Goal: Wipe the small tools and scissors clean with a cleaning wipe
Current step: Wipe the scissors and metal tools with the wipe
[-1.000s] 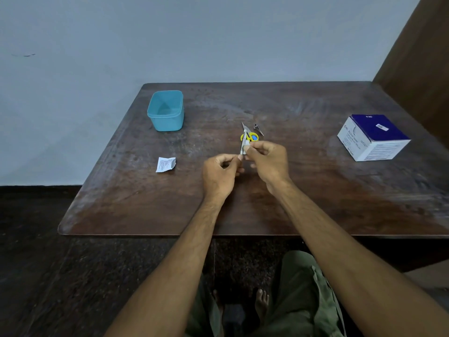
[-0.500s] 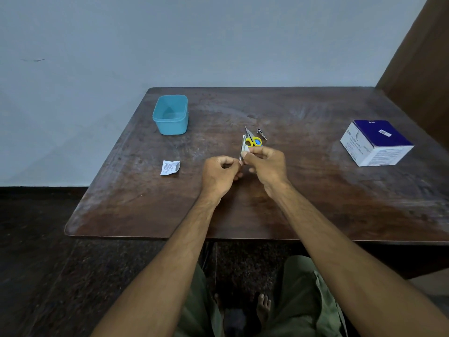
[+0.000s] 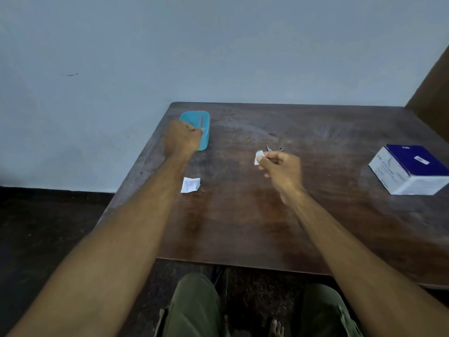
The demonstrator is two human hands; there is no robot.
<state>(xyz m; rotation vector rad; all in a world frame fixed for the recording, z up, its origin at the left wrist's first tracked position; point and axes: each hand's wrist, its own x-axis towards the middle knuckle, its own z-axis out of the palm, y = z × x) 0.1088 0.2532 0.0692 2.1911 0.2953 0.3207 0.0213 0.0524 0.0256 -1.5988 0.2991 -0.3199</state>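
My left hand (image 3: pixel 182 138) is stretched out over the blue plastic tub (image 3: pixel 205 122) at the table's far left, pinching a thin metal tool (image 3: pixel 201 122) whose tip points up over the tub. My right hand (image 3: pixel 281 167) hovers mid-table and pinches a small white cleaning wipe (image 3: pixel 258 157) between thumb and forefinger. Just behind that hand, the blade tip of the scissors (image 3: pixel 268 148) and another small dark tool (image 3: pixel 281 149) lie on the wood; the scissors' handles are hidden by my fingers.
A torn white wipe wrapper (image 3: pixel 190 184) lies on the wooden table (image 3: pixel 243 215) near its left edge. A white and blue box (image 3: pixel 410 169) stands at the right. A pale wall runs behind; a brown panel rises at the far right.
My hands have separated. The left hand carried the thin tool left and away to the blue tub, while the right hand kept the wipe near the scissors. The camera view also shifted left.
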